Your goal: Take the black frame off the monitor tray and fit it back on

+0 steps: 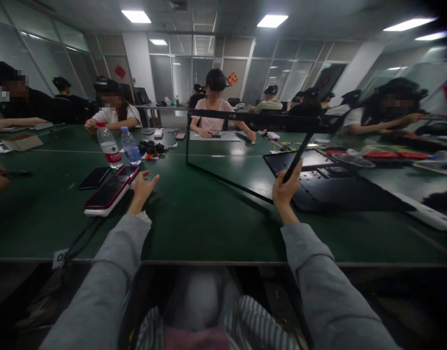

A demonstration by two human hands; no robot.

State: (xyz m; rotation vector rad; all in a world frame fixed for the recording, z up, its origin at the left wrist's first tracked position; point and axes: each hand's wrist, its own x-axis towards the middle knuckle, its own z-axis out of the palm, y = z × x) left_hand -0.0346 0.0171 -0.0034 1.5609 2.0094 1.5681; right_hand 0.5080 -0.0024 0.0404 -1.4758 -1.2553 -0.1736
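My right hand [287, 192] grips one side of a thin black rectangular screen bezel [252, 117], held upright and tilted above the green table. Through its open middle the tabletop and a person opposite are visible. My left hand [145, 187] is raised with fingers apart and nothing in it, just right of a red-edged phone [112, 189] lying on a white block-like device [99, 212]. Just beyond my right hand lies a black laptop casing [340, 189], opened flat, partly behind the hand and bezel.
Two water bottles [110, 148] stand beyond the phones, near a dark phone [95, 178] and small black items [150, 147]. A long white object [431, 214] lies at right, with red-handled tools [384, 153] behind. Several people sit around the green table [209, 228].
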